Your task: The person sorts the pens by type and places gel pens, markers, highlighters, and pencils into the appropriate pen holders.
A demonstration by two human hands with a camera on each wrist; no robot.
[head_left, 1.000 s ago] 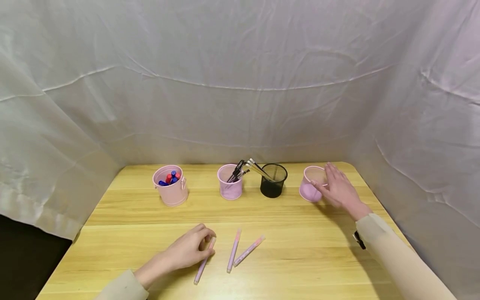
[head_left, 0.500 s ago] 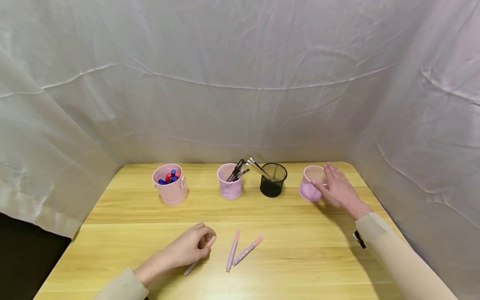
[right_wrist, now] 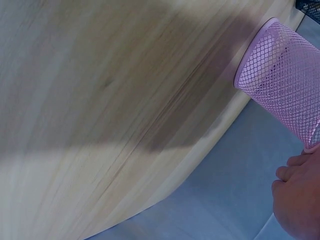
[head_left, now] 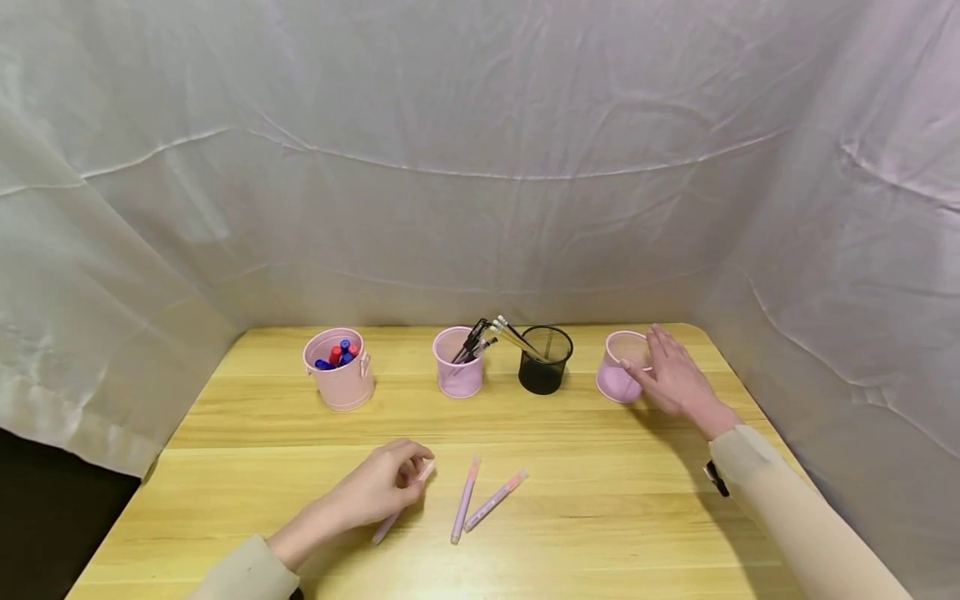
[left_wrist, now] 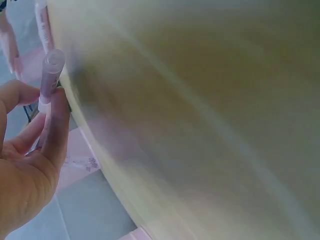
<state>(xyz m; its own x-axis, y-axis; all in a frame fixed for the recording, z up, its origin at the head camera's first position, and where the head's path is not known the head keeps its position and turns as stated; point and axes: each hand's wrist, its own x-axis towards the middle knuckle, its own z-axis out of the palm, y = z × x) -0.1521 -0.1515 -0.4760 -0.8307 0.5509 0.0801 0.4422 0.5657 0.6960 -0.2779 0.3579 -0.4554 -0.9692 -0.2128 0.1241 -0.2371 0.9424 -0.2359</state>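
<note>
In the head view my left hand [head_left: 375,490] pinches a slim purple highlighter [head_left: 386,528] with a pink cap end between thumb and fingers. Its end [left_wrist: 52,70] sticks up past the fingertips in the left wrist view. Two similar highlighters, one nearly upright in view [head_left: 464,502] and one slanted [head_left: 495,501], lie on the table to its right, their lower ends close together. My right hand [head_left: 681,377] lies against a pink mesh pen cup [head_left: 618,382] at the back right, its fingers straight along the cup's side and the thumb at the rim.
Along the back of the wooden table [head_left: 600,517] stand a pink bucket [head_left: 345,390] of red and blue markers, a pink mesh cup [head_left: 460,383] with black pens, and a black mesh cup [head_left: 542,377] with pencils. Grey cloth [head_left: 480,233] hangs behind and at both sides.
The highlighter in my left hand has risen a little and swung to a flatter slant, its lower end moving up and left. My right hand and the cup beside it stay put.
</note>
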